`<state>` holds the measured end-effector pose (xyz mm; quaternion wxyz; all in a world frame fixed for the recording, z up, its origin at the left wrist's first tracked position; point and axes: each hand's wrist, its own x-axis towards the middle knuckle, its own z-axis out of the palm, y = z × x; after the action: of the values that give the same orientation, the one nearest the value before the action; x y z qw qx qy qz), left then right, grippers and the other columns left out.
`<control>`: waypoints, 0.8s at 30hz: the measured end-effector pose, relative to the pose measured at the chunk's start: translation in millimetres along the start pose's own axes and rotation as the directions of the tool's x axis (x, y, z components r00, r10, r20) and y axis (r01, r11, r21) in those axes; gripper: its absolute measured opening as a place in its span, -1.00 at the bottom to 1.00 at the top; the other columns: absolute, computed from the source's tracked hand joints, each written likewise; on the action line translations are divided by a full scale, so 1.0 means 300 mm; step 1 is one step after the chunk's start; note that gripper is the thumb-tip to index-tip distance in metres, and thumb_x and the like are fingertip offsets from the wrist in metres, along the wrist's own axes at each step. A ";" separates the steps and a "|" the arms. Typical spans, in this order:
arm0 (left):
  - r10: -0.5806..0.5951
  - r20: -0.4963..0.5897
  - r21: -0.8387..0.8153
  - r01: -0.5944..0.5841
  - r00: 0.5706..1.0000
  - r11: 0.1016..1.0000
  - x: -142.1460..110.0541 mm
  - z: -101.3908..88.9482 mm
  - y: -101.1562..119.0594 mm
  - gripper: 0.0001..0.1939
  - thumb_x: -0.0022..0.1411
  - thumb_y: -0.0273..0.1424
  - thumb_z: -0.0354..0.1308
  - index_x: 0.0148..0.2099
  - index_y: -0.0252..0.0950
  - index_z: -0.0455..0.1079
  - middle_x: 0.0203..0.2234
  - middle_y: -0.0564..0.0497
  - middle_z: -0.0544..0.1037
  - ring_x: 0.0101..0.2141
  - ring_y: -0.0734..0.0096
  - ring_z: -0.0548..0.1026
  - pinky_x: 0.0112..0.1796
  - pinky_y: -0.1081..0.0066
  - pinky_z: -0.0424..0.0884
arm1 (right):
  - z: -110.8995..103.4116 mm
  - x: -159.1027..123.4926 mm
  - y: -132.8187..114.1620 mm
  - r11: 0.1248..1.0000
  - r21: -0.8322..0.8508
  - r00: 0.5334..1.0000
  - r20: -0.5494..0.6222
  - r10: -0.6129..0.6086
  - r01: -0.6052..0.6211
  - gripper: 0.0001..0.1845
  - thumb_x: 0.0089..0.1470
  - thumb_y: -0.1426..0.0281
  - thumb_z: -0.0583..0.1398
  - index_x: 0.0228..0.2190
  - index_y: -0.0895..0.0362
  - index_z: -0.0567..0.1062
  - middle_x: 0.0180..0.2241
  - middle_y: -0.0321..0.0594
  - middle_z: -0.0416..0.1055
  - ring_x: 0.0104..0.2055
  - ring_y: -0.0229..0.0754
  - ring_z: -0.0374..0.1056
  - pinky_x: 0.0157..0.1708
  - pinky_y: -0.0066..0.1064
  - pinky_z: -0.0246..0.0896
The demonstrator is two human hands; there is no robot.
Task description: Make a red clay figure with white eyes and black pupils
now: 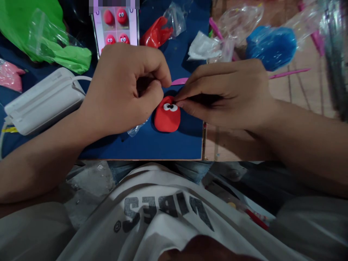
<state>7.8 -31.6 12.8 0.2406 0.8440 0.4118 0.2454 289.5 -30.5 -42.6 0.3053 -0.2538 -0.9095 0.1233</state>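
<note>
A red clay figure (167, 121) with white eyes and black pupils lies on the blue board (185, 145). My right hand (231, 94) is closed in a pinch at the figure's upper right, its fingertips by the eyes; whatever they hold is too small to make out. To the upper left of the figure, my left hand (125, 87) has its thumb and forefinger curled together, close to the red clay. Its grip is hidden from view. A pink modelling tool (179, 81) lies behind the figure, partly covered by my right hand.
A phone (116, 27) showing red figures stands behind my left hand. At left are a white power bank (45, 99) and green clay (70, 58). Bagged red clay (157, 32), white clay (203, 46) and blue clay (272, 45) lie at the back. The board's front edge is near my lap.
</note>
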 end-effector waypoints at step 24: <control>0.015 0.039 0.022 -0.015 0.999 1.000 0.007 0.007 -0.021 -0.71 0.33 -0.48 0.18 -0.11 -0.20 0.75 -0.39 0.10 0.75 -0.40 0.38 0.63 -0.23 0.31 0.48 | -0.002 -0.006 -0.006 0.998 0.067 1.000 -0.018 0.000 0.002 -0.81 0.52 0.48 0.29 -0.03 -0.05 0.68 -0.18 -0.30 0.72 -0.29 -0.23 0.65 -0.38 -0.34 0.54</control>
<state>6.7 -27.0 7.8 0.2373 0.8542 0.4035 0.2264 290.6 -32.9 -42.4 0.3220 -0.2441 -0.9021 0.1514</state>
